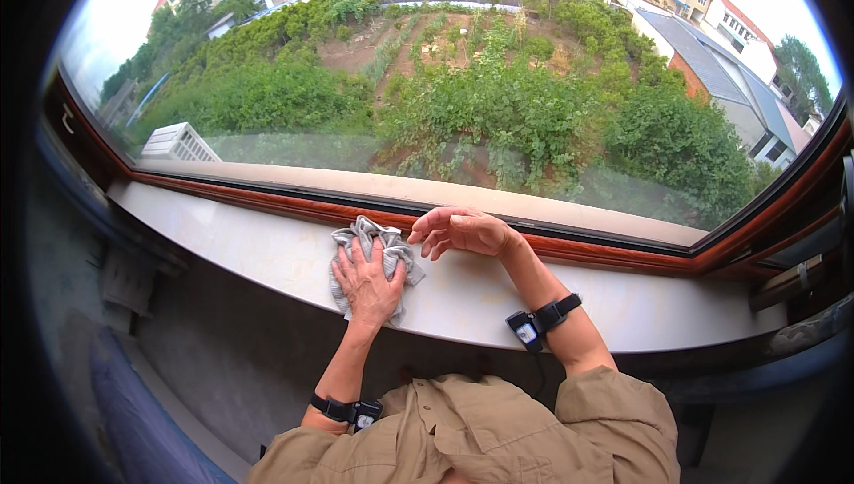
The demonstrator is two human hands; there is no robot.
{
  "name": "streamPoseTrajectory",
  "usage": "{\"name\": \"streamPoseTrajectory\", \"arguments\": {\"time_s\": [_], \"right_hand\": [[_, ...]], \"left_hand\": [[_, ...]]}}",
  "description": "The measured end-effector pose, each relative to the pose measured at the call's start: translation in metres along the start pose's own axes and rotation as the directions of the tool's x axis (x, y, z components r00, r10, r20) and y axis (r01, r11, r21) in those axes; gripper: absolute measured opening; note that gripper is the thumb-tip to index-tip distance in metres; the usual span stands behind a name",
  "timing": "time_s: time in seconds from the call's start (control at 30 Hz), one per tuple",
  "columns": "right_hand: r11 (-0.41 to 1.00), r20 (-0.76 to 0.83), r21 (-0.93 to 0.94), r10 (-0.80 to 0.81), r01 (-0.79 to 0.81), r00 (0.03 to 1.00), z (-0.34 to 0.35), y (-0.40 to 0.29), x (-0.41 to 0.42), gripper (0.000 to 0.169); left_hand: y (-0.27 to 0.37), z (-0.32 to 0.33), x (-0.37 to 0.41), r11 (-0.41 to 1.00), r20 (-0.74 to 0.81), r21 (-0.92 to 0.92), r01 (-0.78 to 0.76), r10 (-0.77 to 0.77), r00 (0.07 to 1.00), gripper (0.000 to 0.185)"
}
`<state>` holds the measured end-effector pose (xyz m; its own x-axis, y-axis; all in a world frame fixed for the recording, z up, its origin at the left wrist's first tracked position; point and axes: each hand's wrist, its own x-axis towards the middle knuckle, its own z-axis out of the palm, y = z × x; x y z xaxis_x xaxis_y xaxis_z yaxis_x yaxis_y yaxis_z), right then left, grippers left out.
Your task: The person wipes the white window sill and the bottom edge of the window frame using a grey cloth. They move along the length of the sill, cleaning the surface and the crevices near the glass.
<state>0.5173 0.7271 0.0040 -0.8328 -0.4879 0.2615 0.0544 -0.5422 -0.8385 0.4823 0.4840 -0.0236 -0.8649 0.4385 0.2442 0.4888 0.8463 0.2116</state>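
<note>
A crumpled grey striped cloth (340, 289) lies on the white windowsill (460, 294), partly against the reddish-brown window frame. Pressed flat on top of it is my left hand (370, 284), its fingers spread over the folds. My right hand (464, 232) is just right of the cloth, over the sill by the frame, with its fingers loosely curved and nothing in them. Each forearm wears a black strap with a small device.
The large window pane (494, 117) rises beyond the sill, with a garden outside. Its wood-look frame (600, 254) borders the sill's far edge. At the right end is a brownish bar (787, 284). Something blue-purple (143, 410) stands at the lower left.
</note>
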Motion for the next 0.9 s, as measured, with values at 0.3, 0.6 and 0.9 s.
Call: {"name": "streamPoseTrajectory", "arguments": {"time_s": [0.3, 0.6, 0.9], "right_hand": [[0.998, -0.01, 0.049, 0.043, -0.042, 0.999, 0.004, -0.002, -0.001, 0.063], [1.0, 0.01, 0.007, 0.013, -0.014, 1.0, 0.001, -0.003, -0.003, 0.053], [0.999, -0.012, -0.026, 0.045, -0.045, 0.999, -0.005, -0.001, -0.005, 0.058]], "left_hand": [[0.037, -0.017, -0.023, 0.813, 0.036, -0.346, -0.469, 0.511, 0.859, 0.056], [-0.098, -0.033, 0.007, 0.983, 0.002, -0.176, -0.052, 0.053, 0.999, 0.061], [-0.103, 0.006, 0.051, 0.939, -0.073, 0.089, 0.332, -0.326, 0.942, 0.071]]}}
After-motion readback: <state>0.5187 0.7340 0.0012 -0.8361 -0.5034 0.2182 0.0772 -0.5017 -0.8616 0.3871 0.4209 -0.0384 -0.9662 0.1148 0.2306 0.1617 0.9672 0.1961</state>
